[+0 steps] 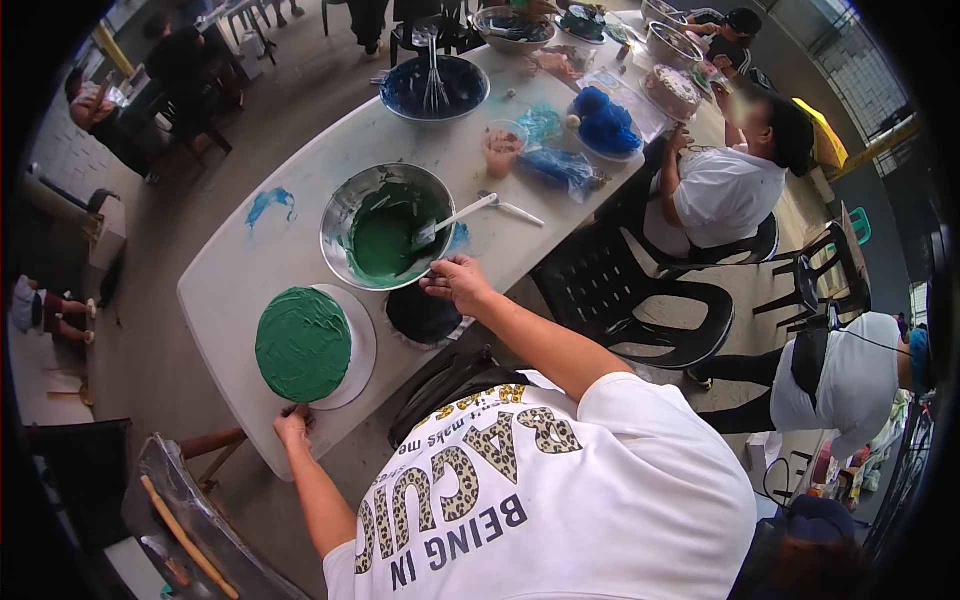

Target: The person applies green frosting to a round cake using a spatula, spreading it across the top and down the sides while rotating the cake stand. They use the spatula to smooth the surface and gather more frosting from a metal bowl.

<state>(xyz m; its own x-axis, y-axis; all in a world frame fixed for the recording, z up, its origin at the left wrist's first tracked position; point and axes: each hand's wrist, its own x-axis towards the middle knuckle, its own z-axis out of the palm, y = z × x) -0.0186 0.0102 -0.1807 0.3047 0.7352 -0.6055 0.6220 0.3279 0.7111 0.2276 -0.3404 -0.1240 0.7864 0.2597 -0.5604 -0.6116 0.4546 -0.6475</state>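
My right hand (459, 283) pinches the near rim of a metal mixing bowl (337, 225) that holds green icing. A spatula with a white handle (466, 213) rests in the bowl, its blade in the icing. A round cake covered in green icing (303, 345) sits on a white round board (363, 341) to the left of my right hand. My left hand (295, 426) is at the near edge of that cake and board; its fingertips are partly hidden, so I cannot tell whether they grip anything. A dark round item (424, 315) lies partly under the bowl.
Beyond stand a bowl of dark blue icing with a whisk (435, 90), a plastic cup (502, 148), blue piping bags (559, 169) and a plate with blue icing (606, 124). A white-handled utensil (517, 211) lies by the bowl. A black chair (637, 300) and a seated person (720, 187) are at right.
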